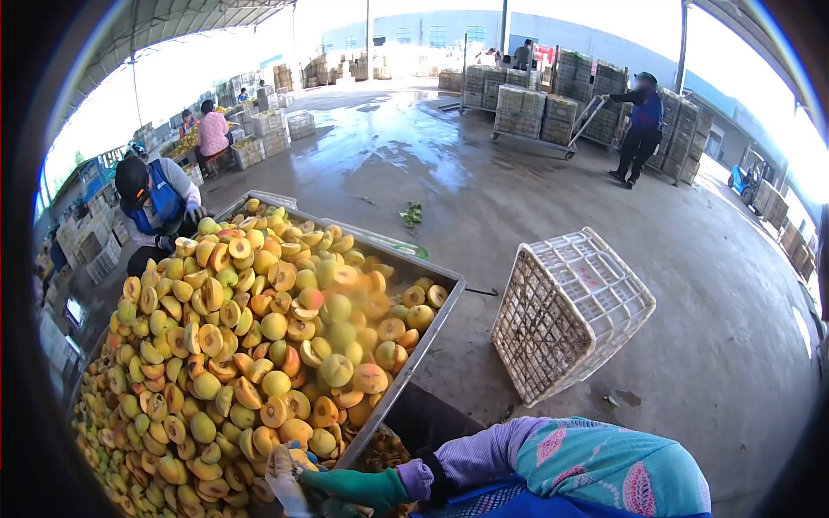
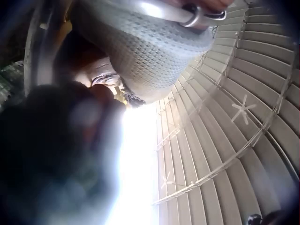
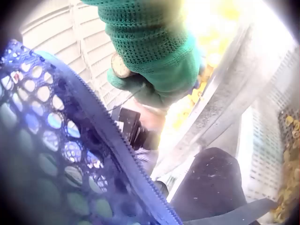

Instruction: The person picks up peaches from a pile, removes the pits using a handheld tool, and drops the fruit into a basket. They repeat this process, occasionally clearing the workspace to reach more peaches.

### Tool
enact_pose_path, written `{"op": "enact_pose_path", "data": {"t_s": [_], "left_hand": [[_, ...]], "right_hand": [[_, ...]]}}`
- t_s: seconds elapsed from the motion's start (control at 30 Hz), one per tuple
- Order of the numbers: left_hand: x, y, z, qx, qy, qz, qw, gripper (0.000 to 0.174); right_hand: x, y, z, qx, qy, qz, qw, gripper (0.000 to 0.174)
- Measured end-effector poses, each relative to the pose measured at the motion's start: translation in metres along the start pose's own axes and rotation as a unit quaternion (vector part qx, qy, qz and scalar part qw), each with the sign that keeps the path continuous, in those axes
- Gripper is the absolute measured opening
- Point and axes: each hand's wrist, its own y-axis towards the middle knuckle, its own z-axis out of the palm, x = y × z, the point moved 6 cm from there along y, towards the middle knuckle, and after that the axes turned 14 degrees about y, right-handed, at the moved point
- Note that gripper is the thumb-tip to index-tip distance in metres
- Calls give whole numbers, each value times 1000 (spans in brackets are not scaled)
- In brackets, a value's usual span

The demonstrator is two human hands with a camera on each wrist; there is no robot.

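My right hand, in a green knit glove, is at the bottom of the head view, over the near edge of a fruit heap. In the right wrist view its fingers curl round a tool with a round wooden handle end. A metal ring and light bar cross the top of the left wrist view. My left hand, in a whitish glove, is beside the right one; its fingers are mostly hidden. Yellow peaches, many cut in half, are heaped beside both hands.
A metal-rimmed table bears the heap. A dirty white plastic crate stands on the wet concrete floor to the right. Across the heap a person in a blue vest works. Further back, a person holds a trolley of stacked crates.
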Motion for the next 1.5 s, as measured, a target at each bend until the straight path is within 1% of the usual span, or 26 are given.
{"op": "enact_pose_path", "data": {"t_s": [0.07, 0.1, 0.17, 0.23, 0.3, 0.37, 0.4, 0.47, 0.57, 0.63, 0.67, 0.73, 0.77, 0.8, 0.83, 0.87, 0.9, 0.93, 0.97, 1.03, 1.1, 1.17, 1.3, 1.33, 1.4, 1.5], "left_hand": [[-24, -4, 17, -12, -16, 11, 1000, 37], [-25, 0, 17, 7, 19, 24, 1000, 38], [-25, 9, 14, 47, 88, 47, 994, 40], [-25, 8, 16, 68, 45, 20, 996, 39], [-24, 6, 20, 91, 2, -10, 996, 37], [-25, 11, 14, 109, 53, -2, 993, 36], [-23, 12, 13, 121, 80, -2, 989, 35], [-23, 15, 13, 100, 75, 16, 992, 33], [-15, 16, 16, 18, 18, 51, 998, 31], [1, 15, 19, -49, -39, 74, 995, 29], [1, 14, 20, -38, 19, 98, 994, 36], [-6, -6, 18, 17, 34, 27, 999, 35], [-12, -9, 24, 49, 41, -2, 998, 35], [-1, 2, 9, 39, 102, 33, 993, 41], [4, 6, 0, 17, 114, 28, 993, 38], [6, 10, -4, -2, 127, 24, 992, 36], [8, 16, -5, -17, 140, 22, 990, 36], [7, 14, -2, -2, 90, 26, 996, 36], [21, 26, -11, -20, 53, -9, 998, 36], [37, 31, -16, 54, 81, -32, 995, 36], [52, 45, -19, 77, 34, -58, 995, 39], [51, 51, -9, 90, 4, -78, 993, 39], [33, 41, 12, 92, 28, -85, 992, 39], [28, 38, 16, 92, 33, -82, 992, 39], [20, 32, 20, 93, 35, -75, 992, 40], [10, 23, 15, 106, 33, -55, 992, 42]], "right_hand": [[-11, 27, -1, 52, 134, 40, 989, 60], [-5, 27, -6, -15, 66, -21, 997, 61], [6, 19, -10, -149, -72, -140, 976, 63], [-12, 56, -52, -86, -68, -82, 991, 63], [-12, 55, -53, -60, -95, -54, 992, 59], [20, 6, -9, -74, -150, -56, 984, 51], [29, 1, -11, -70, -198, -55, 976, 51], [45, 4, -22, -58, -296, -56, 952, 49], [26, 37, -31, -105, -164, -151, 969, 52], [33, 27, -30, -78, -231, -206, 948, 55], [36, 15, -28, -66, -264, -227, 935, 56], [40, 5, -29, -92, -324, -142, 931, 59], [35, 13, -35, -90, -326, -149, 929, 57], [27, 25, -47, -89, -333, -158, 925, 56], [23, 30, -54, -89, -335, -168, 923, 55], [30, 9, -21, -67, -259, -100, 958, 47], [32, 9, -17, -65, -235, -112, 963, 47], [32, 15, -21, -66, -225, -140, 962, 48], [32, 20, -25, -68, -220, -161, 960, 48], [30, 28, -34, -71, -222, -183, 955, 49], [32, 28, -37, -75, -227, -195, 951, 50], [33, 25, -40, -77, -228, -203, 949, 51], [19, 36, -49, -57, -204, -203, 956, 53], [16, 38, -48, -50, -188, -197, 961, 53], [5, 41, -43, 2, -110, -144, 983, 52], [9, 30, -20, 77, 9, -64, 995, 50]]}}
